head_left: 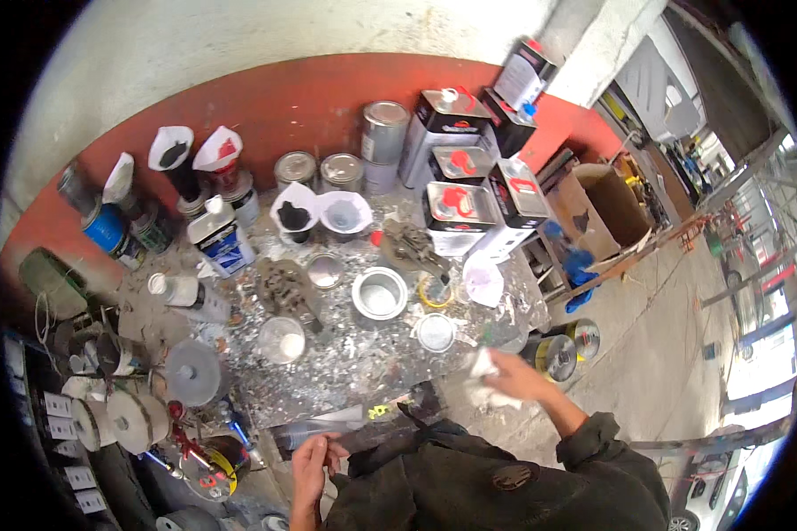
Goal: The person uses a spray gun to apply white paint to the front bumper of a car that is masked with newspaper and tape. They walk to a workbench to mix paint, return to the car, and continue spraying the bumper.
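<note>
My right hand [515,375] reaches past the table's right front corner. Its fingers close on a crumpled white cloth [483,365], partly blurred. Close to my body at the front edge, my left hand [315,460] is loosely curled, and I see nothing in it. The paint-spattered table [345,380] carries an open white tin [380,294] in the middle. Nearest the cloth stands a small round pot [436,333] with a pale top. A clear cup [282,340] sits further left. Two dirty, encrusted objects [285,290] lie among the tins.
Metal solvent cans [459,205] crowd the back right, beside a grey tin [384,142]. Paper-lined funnels [296,212] and bottles [220,239] fill the back left. Spray guns [199,456] hang at the lower left. Right of the table are a cardboard box [593,208] and yellow-black cans [556,356].
</note>
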Demonstrator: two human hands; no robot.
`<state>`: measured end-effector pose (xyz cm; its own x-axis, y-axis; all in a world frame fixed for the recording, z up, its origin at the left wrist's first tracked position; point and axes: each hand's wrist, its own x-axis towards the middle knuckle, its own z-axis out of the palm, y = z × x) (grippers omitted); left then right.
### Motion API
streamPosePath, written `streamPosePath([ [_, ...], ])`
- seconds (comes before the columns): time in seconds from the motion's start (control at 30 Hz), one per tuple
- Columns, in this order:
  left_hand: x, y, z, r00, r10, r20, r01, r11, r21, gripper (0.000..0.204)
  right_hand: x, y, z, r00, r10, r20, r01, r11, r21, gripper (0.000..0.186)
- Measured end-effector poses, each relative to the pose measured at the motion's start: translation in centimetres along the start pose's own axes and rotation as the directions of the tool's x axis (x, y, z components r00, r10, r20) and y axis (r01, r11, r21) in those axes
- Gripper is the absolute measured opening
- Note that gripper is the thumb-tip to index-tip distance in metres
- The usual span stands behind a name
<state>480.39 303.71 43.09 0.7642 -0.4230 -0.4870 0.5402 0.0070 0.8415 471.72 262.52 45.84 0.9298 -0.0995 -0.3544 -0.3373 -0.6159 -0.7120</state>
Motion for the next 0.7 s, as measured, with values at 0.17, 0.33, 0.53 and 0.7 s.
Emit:
streamPosePath([
  [0.17, 3.4, -1.0, 5.8, 0.995, -0.013, 0.1, 0.009, 0.999, 0.048, 0.034, -1.3, 15.7, -5.6, 0.852, 0.217, -0.477, -0.302, 0.947, -0.109, 0.056],
  [0.33, 3.5, -0.4, 10.8, 0.999, -0.052, 0.007, 0.051, 0.994, 0.097, 0.03, 4.4, 18.2, -8.5, 0.678, -0.191, -0.71, -0.137, 0.916, -0.377, 0.046],
  [0.53, 3.0, -0.5, 14.1, 0.99, -0.022, -0.136, 0.042, 0.989, 0.145, 0.025, 10.7, 15.5, -13.6, 0.628, -0.115, -0.77, 0.116, 0.992, -0.053, 0.022],
  [0.7, 2.8, -1.4, 15.0, 0.979, 0.008, -0.201, 0.014, 0.994, 0.11, 0.024, 13.9, 12.2, -16.5, 0.561, -0.095, -0.822, 0.19, 0.982, 0.016, 0.031],
])
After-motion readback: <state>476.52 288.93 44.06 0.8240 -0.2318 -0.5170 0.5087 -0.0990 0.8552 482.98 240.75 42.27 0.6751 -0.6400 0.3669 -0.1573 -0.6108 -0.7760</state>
